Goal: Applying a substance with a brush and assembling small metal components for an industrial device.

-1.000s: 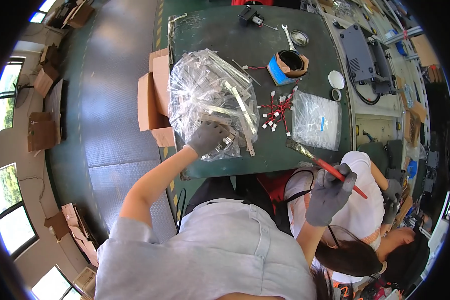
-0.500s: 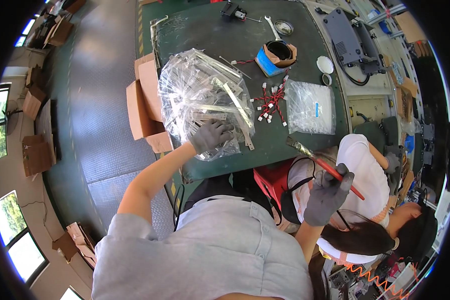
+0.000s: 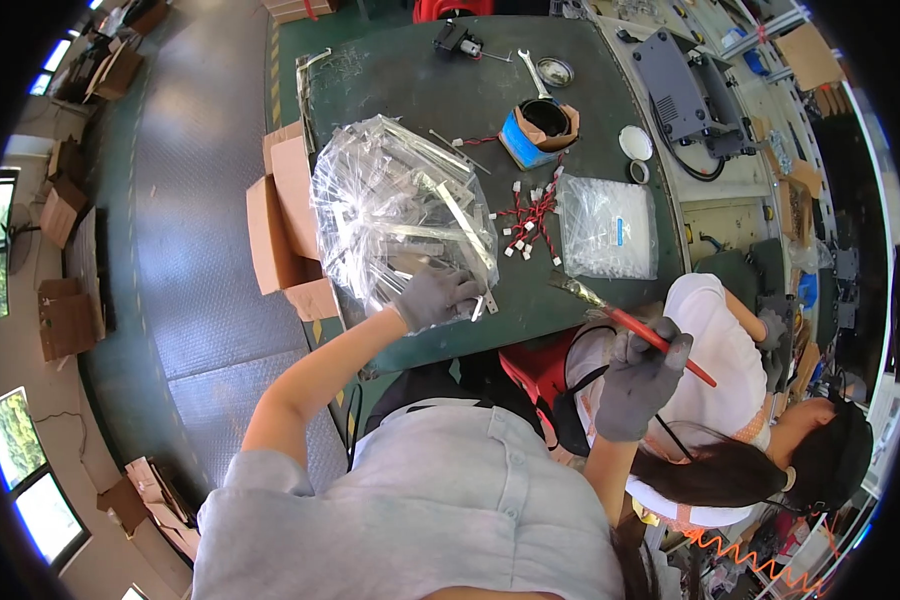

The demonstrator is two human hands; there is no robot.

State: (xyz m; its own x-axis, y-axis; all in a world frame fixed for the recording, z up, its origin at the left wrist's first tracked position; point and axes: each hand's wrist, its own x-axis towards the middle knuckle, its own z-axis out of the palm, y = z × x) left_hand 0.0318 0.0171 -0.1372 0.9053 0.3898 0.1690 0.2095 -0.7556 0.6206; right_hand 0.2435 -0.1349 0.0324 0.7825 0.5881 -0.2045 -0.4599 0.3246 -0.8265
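My left hand [image 3: 436, 298], in a grey glove, is at the near edge of a clear plastic bag [image 3: 355, 200] filled with thin metal strips [image 3: 450, 200]. Its fingers are curled round the end of a metal strip [image 3: 484, 304] that pokes out by the fingertips. The glove hides part of that strip. Off the table's near right side, my gloved right hand [image 3: 638, 385] grips a paintbrush [image 3: 638, 328] by its red handle. The dark, worn bristles point up and left toward the table.
On the green table [image 3: 410, 80] are red-black wire leads with white plugs [image 3: 530, 222], a bag of white parts [image 3: 608, 230], a blue box holding a dark pot [image 3: 540, 130], and a wrench [image 3: 533, 73]. A co-worker [image 3: 715, 350] sits close at my right. A cardboard box [image 3: 285, 210] stands left.
My left hand has shifted slightly nearer and right, its fingers now at a strip's end. The right hand still holds the paintbrush, moved slightly left. The whole view has shifted slightly.
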